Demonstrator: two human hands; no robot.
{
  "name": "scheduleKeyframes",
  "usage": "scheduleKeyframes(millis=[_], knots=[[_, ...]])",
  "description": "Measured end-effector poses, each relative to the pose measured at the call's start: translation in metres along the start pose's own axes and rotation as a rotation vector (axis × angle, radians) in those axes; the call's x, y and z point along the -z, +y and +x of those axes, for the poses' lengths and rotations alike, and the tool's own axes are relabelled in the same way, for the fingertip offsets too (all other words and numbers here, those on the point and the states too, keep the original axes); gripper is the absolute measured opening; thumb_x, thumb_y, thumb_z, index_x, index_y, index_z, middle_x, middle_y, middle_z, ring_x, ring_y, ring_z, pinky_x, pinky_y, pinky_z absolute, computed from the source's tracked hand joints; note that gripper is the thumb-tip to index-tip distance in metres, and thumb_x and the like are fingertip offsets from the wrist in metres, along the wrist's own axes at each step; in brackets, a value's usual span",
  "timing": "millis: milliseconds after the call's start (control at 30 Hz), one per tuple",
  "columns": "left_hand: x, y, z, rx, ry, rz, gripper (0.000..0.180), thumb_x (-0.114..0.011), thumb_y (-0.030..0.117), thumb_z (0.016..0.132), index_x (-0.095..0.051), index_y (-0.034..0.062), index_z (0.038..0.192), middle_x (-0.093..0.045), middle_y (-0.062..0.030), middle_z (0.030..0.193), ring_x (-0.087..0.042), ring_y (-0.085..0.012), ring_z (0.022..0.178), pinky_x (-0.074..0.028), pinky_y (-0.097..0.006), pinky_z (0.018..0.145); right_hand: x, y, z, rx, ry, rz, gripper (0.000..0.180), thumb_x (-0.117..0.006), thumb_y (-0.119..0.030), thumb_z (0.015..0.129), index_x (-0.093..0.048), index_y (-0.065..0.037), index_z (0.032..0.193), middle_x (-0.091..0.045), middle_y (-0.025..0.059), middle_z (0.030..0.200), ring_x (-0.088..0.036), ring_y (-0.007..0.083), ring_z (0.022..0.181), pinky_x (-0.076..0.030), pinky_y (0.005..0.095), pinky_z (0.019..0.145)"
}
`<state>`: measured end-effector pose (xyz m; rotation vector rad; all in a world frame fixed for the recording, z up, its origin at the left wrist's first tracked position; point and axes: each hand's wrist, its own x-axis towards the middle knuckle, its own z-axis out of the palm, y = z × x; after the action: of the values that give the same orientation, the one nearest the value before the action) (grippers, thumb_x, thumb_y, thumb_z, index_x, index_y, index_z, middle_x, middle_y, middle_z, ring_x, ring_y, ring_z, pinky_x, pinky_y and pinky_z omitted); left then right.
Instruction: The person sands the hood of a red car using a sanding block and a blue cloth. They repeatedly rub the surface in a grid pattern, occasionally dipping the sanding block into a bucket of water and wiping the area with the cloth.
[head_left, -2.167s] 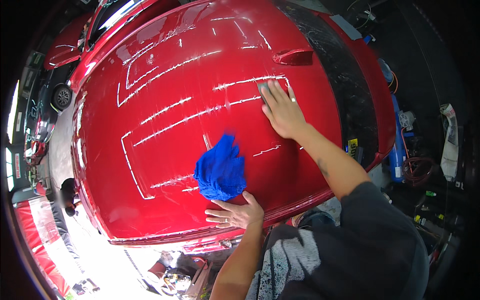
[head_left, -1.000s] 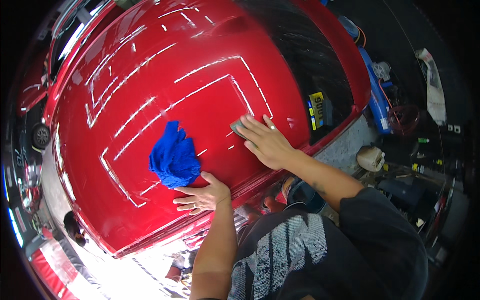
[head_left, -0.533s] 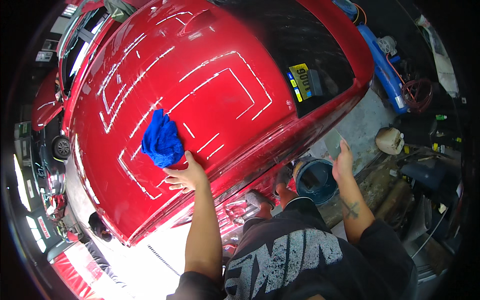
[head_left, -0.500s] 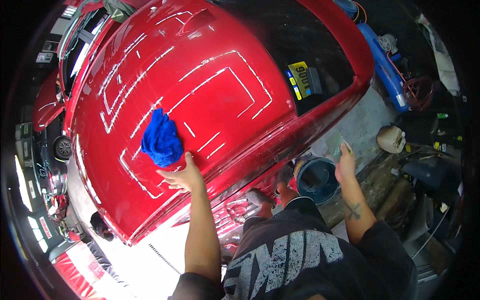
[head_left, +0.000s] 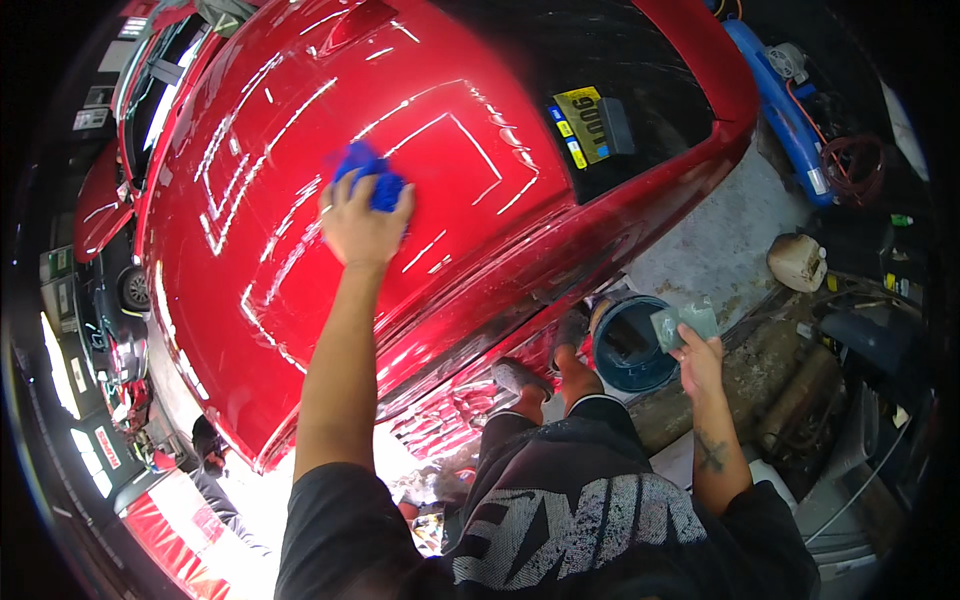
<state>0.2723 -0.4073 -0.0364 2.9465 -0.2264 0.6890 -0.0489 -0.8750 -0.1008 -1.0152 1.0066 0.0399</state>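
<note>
Head view: left hand [head_left: 362, 228] spread flat, palm down, pressing a blue cloth [head_left: 372, 178] onto the red car hood [head_left: 250, 300], near the hood's middle; cloth bunched under the fingers, partly showing above them. Right hand [head_left: 698, 352] off the hood, past its right edge, fingers closed round a small grey-green pad [head_left: 682, 323], held just beside a blue bucket [head_left: 630, 345] on the floor.
</note>
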Motion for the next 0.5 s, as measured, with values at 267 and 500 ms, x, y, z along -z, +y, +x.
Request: scheduleKeyframes(millis=[267,500], knots=[[-0.055,0.166,0.043,-0.318,-0.241,-0.145,0.045,-0.083,0.049,0.081,-0.082,0.0151,0.11,-0.076,-0.0094,0.119,-0.066,-0.0354,0.119,-0.056,-0.049,0.099,-0.11,-0.041,0.068,0.193,-0.245,-0.171,0.046,-0.066,-0.001,0.098,-0.059,-0.006,0.142,-0.07,0.0072,0.123,-0.07,0.0194,0.106,-0.059,0.0433,0.089],[0.002,0.053,-0.034,-0.174,-0.029,-0.088,0.04,-0.089,0.042,0.072,-0.078,0.0108,0.095,-0.075,-0.0129,0.108,-0.067,-0.0371,0.108,-0.055,-0.051,0.097,-0.199,-0.043,0.082,0.177,-0.298,0.056,0.035,-0.062,-0.011,0.109,-0.062,-0.005,0.144,-0.072,0.0083,0.128,-0.07,0.021,0.112,-0.055,0.0452,0.103]])
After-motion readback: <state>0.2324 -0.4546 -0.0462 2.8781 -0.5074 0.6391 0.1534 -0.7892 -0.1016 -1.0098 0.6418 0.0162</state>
